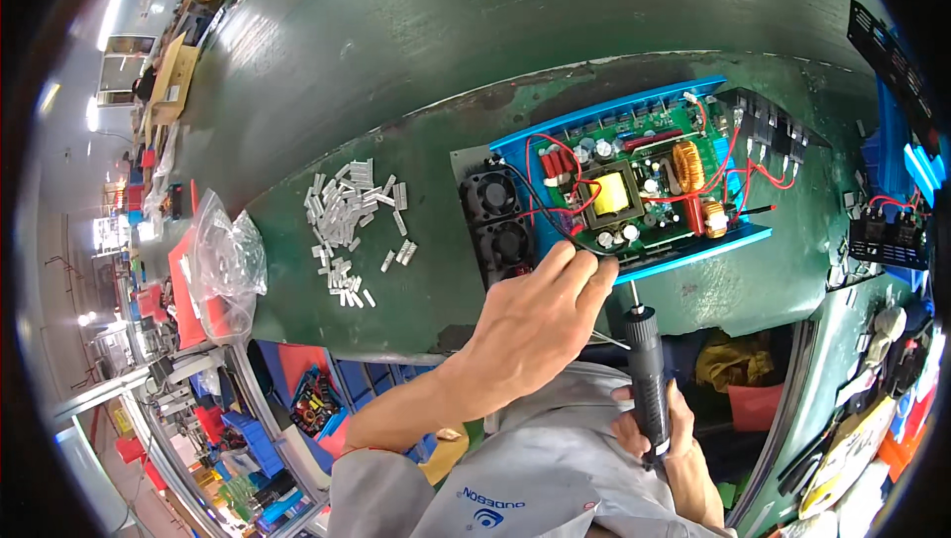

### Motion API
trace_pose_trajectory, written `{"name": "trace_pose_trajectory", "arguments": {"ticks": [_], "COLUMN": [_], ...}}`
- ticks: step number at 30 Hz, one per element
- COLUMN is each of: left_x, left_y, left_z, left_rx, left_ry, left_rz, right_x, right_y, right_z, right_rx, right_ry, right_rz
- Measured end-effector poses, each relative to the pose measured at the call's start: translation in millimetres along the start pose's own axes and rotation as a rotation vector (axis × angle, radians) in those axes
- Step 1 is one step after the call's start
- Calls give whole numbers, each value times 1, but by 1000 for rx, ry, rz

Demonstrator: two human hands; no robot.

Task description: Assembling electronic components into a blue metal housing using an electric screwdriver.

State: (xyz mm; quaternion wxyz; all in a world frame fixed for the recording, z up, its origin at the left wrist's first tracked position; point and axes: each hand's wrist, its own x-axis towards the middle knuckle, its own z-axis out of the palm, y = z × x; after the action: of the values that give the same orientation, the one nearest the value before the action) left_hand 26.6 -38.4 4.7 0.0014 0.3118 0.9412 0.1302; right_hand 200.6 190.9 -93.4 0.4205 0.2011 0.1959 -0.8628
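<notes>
I see an open blue-sided metal electronics unit (634, 181), green board (726, 150) and red wires (684, 198), on the right half of the dark-green worktop (436, 191). Left hand (540, 320) arches knuckles-up above the worktop, fingertips at the unit, grip I can't tell; right hand (676, 429), below worktop's near edge, clasps a black cylindrical screwdriver (647, 370).

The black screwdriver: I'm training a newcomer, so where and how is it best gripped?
Probably around its thick, straight barrel, from the person's right: the thin shaft points away, toward the blue housing, and the right hand wraps the near end.
</notes>
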Motion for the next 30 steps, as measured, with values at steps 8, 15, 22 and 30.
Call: {"name": "trace_pose_trajectory", "arguments": {"ticks": [8, 15, 22, 30], "left_x": [47, 111, 149, 77], "left_y": [-27, -65, -57, -61], "left_z": [-34, 2, 30, 13], "left_rx": [-51, 165, 339, -404], "left_ry": [398, 125, -101, 82], "left_rz": [-68, -75, 57, -199], "right_x": [-43, -56, 23, 29], "right_y": [12, -47, -105, -190], "right_z": [-18, 72, 109, 80], "right_rx": [-475, -711, -1359, -1957], "right_ry": [523, 1297, 844, 644], "right_rz": [-457, -759, -551, -563]}}
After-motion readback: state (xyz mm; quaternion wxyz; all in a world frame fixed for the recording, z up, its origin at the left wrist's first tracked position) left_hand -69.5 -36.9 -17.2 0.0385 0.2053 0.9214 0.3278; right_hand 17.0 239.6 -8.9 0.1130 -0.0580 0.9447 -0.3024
